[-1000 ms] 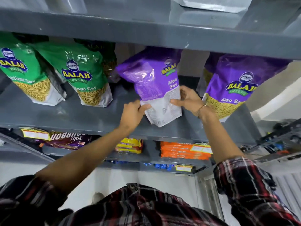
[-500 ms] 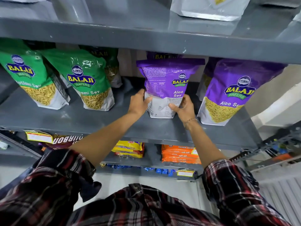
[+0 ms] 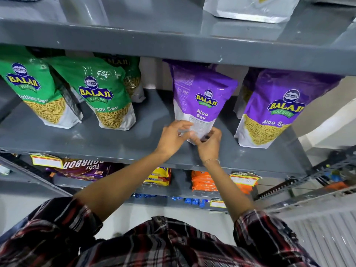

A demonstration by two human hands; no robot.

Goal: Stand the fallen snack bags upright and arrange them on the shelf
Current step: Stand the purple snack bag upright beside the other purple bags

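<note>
A purple Aloo Sev bag [image 3: 202,97] stands upright on the grey shelf [image 3: 134,143], turned so its side panel faces partly forward. My left hand [image 3: 171,135] and my right hand [image 3: 209,143] both pinch its clear bottom edge, fingers close together. Another purple Aloo Sev bag [image 3: 279,108] stands upright to the right, with a further purple bag half hidden behind it. Two green Ratlami Sev bags [image 3: 34,89] [image 3: 104,95] stand upright at the left, and a third green bag [image 3: 131,78] is behind them.
The shelf above [image 3: 173,41] hangs low over the bag tops and carries silver-bottomed bags [image 3: 250,8]. Below are a Bourbon biscuit pack [image 3: 82,168], yellow packs [image 3: 159,176] and orange packs [image 3: 204,182]. A metal rack [image 3: 317,180] is at the right.
The purple bag was tilted and lifted, then set upright on the shelf. My hands have since slid from its sides down to its bottom edge, closer together.
</note>
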